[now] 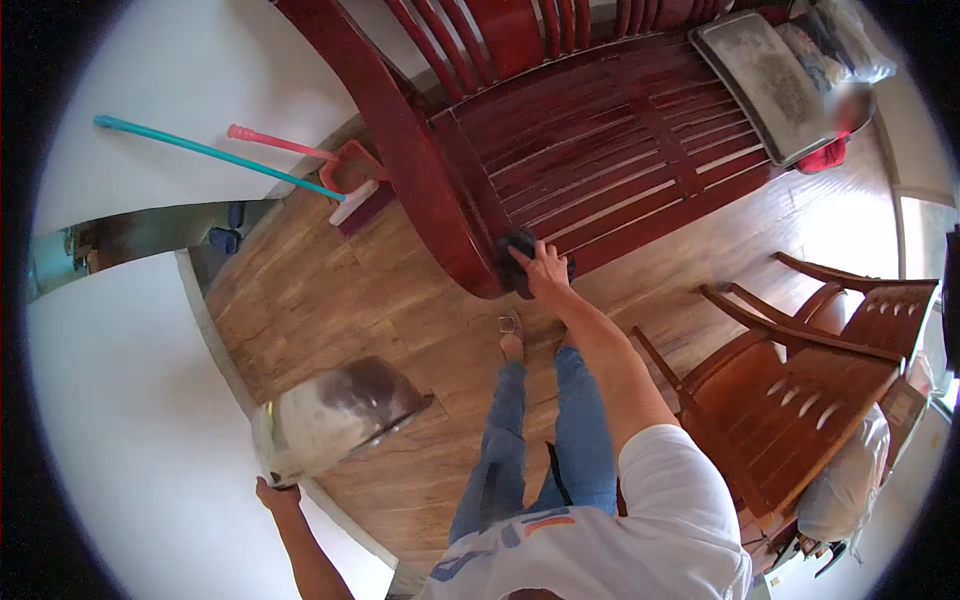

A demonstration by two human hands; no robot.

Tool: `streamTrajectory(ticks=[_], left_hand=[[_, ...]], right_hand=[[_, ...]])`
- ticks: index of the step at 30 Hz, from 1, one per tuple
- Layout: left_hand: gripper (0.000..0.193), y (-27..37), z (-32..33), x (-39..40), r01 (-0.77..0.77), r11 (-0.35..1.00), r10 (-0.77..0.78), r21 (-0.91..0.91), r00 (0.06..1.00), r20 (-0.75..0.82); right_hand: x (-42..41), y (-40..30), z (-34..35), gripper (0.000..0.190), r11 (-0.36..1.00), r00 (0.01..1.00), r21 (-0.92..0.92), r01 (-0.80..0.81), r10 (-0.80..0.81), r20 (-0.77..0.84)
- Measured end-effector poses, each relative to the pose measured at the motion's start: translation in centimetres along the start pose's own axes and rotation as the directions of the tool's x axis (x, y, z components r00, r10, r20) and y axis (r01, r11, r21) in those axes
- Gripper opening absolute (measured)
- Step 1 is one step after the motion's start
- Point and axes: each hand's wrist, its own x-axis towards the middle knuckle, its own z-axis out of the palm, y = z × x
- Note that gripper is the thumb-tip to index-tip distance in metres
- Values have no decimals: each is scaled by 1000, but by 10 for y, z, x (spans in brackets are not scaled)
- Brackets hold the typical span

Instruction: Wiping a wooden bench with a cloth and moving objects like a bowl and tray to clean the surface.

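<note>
My left hand (277, 495) holds a shiny metal basin (341, 420) by one end, tipped on its side over the floor next to the white wall. My right hand (549, 271) reaches forward to the front corner of a dark red slatted wooden bench (664, 142). Under its fingers is a bunched black item (517, 251), apparently a cloth, lying against the corner where the bench's curved armrest (427, 195) meets the seat. The hand covers part of the black item.
On the bench's far end lie a worn grey tray-like panel (765, 86) and plastic bags (855, 45). A broom (217, 156) and a pink dustpan (352, 166) lean beside the armrest. Brown wooden chairs (795, 397) and a filled plastic bag (847, 480) stand at my right.
</note>
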Motion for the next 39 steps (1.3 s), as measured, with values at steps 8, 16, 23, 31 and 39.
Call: streamTrajectory(ticks=[8, 16, 23, 31, 39], left_hand=[[52, -11, -49, 10, -24, 999, 30, 38, 986, -163], [49, 23, -92, 14, -62, 994, 77, 87, 982, -175], [34, 60, -1, -105, 14, 1000, -12, -16, 994, 111], [21, 174, 62, -316, 51, 967, 57, -251, 913, 404], [23, 218, 113, -492, 183, 898, 266, -400, 500, 824]], right_hand=[[-53, 34, 54, 65, 902, 951, -315, 294, -310, -2], [-139, 152, 36, 34, 926, 962, -361, -111, 191, 194], [-226, 230, 12, 50, 965, 908, -142, -222, 258, 331], [-291, 142, -156, 58, 949, 954, 207, -236, 186, 235], [-287, 192, -153, 55, 859, 966, 453, -240, 260, 19]])
